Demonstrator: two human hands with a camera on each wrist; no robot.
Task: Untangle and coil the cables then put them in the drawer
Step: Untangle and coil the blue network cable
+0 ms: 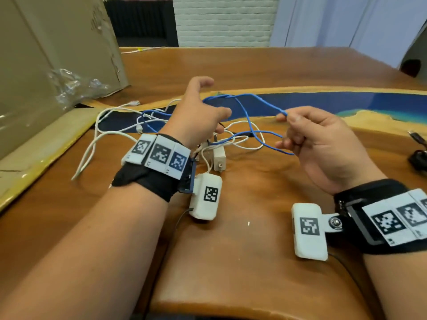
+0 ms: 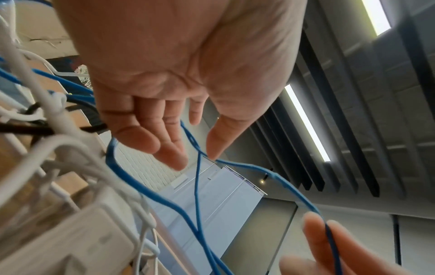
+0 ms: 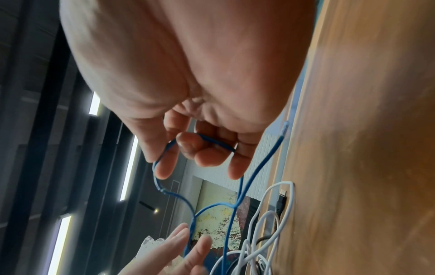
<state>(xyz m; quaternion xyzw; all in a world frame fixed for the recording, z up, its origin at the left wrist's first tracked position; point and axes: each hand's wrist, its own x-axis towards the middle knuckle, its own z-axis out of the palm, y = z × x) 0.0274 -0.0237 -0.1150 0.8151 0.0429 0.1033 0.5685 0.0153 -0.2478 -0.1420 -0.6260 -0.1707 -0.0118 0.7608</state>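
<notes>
On the wooden worktop (image 1: 242,227) lies a white cable tangle (image 1: 111,132) at 10 o'clock. The right hand (image 1: 323,144) pinches the raised blue cable (image 1: 258,100); the left hand (image 1: 201,116), fingers loose, touches it.

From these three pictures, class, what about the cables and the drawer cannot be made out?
- Drawer: in no view.
- Blue cable: its run through the white cables is hidden behind the left hand in the head view.
- Right hand: head view hides its grip behind curled fingers.
- White charger: blurred, cut by the left wrist frame.
</notes>
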